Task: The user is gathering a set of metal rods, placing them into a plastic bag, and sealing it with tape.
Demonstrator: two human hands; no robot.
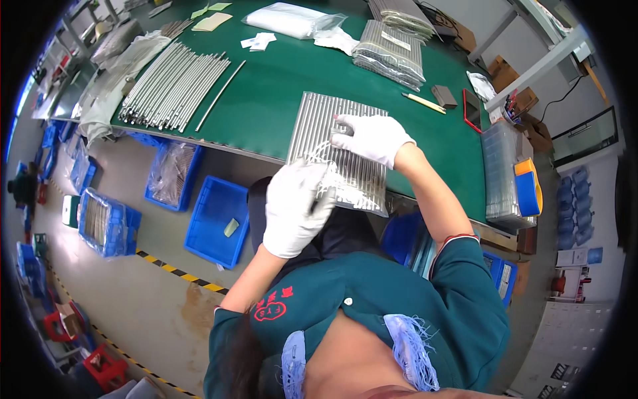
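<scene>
A clear plastic bag of metal rods (317, 120) lies in front of me, its near end reaching past the table's front edge. My right hand (373, 137), in a white glove, rests on the bag with its fingers curled in and the thumb close to them, pinching at the plastic. My left hand (292, 209), also gloved in white, is at the bag's near left corner. Its thumb stands apart from the fingers, which motion blurs slightly. Bright glare covers the plastic between the hands. Loose metal rods (174, 86) lie side by side at the left, with a single rod (220, 96) beside them.
Bagged rods (389, 56) are stacked at the back right of the green table (279, 73). A yellow-handled knife (423, 102), a grey block (444, 96) and a red-edged device (472, 110) lie nearby. An orange tape roll (528, 186) is at the right edge. Blue bins (216, 223) stand below.
</scene>
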